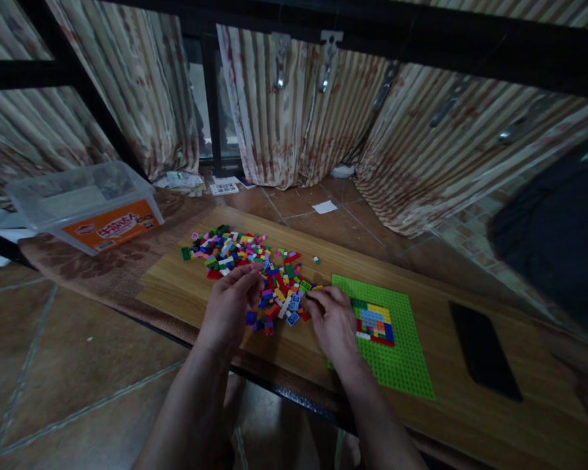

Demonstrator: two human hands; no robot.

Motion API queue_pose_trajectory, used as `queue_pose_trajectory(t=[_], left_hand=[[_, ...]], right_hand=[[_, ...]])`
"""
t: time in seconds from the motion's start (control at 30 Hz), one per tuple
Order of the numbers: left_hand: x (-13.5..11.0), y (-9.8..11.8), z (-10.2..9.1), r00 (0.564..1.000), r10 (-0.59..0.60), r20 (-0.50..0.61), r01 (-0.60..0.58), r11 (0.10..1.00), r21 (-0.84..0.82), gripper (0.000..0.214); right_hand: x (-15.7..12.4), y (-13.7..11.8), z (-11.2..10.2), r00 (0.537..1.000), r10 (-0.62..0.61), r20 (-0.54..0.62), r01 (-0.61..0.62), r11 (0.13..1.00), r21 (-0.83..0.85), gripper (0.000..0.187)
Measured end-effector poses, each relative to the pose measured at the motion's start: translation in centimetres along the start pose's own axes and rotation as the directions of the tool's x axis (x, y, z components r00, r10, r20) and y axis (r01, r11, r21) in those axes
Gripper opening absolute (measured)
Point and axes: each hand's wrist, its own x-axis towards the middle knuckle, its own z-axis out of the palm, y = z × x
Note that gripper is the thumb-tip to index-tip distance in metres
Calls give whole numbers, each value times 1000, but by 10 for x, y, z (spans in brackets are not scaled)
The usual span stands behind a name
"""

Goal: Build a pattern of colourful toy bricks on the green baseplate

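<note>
Taking the heap of toy bricks (280,285) as the middle of the clock, the left hand (232,297) sits at eight o'clock, over the heap's near edge. Its thumb and fingertips are drawn in close together — I cannot tell whether a small brick is pinched there. The right hand (332,318) is at four o'clock, fingers bent and tips near a lime brick (305,286); whether they grip anything is hidden.

The step in hand appears to be sorting through loose pieces. From this position, lifting one out calls for a light fingertip pinch that leaves its neighbours undisturbed.

The heap lies on the wooden table (294,356), a loose spread of red, blue, white, green, yellow and pink pieces at various angles, some studs up. Also at four o'clock, past the right hand, lies a green board (406,365). The block of joined bricks (375,322) on it is roughly rectangular — yellow, green, blue and red toward the outside, pale blue and orange within — its left side partly behind the hand. Farther off, at ten o'clock, stands a clear tub (81,196) with an orange label.
</note>
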Motion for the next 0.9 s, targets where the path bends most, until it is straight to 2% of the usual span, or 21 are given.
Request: queue_pose_trajectory(t=[0.27, 0.47, 0.57, 0.63, 0.7, 0.77, 0.83, 0.9], left_hand=[[1, -2, 0, 1000, 6, 18, -7, 998, 56, 34], [-2, -8, 5, 998, -10, 58, 7, 999, 54, 34], [-4, -11, 11, 997, -12, 74, 6, 997, 77, 33], [-5, -15, 14, 995, -17, 100, 3, 991, 136, 30], [-7, -22, 18, 989, -10, 146, -27, 968, 251, 28], [-11, -34, 23, 977, 14, 213, -97, 918, 385, 24], [-17, -47, 29, 956, 62, 288, -198, 858, 474, 20], [-26, -60, 37, 924, 122, 364, -303, 814, 495, 23]], right_hand=[[0, -9, 0, 999, 38, 32, -38, 999, -16, 14], [-4, -11, -3, 998, 14, 68, -15, 1000, 18, 16], [-6, -9, -6, 998, 31, 54, -35, 997, 69, 17], [-7, -8, -10, 997, 71, 23, -74, 983, 167, 18], [-9, -6, -15, 990, 141, 1, -133, 933, 335, 19], [-11, -4, -21, 977, 214, 10, -190, 844, 502, 20], [-13, -2, -27, 963, 266, 30, -229, 758, 611, 21], [-15, -2, -34, 949, 312, 43, -259, 695, 671, 21]])
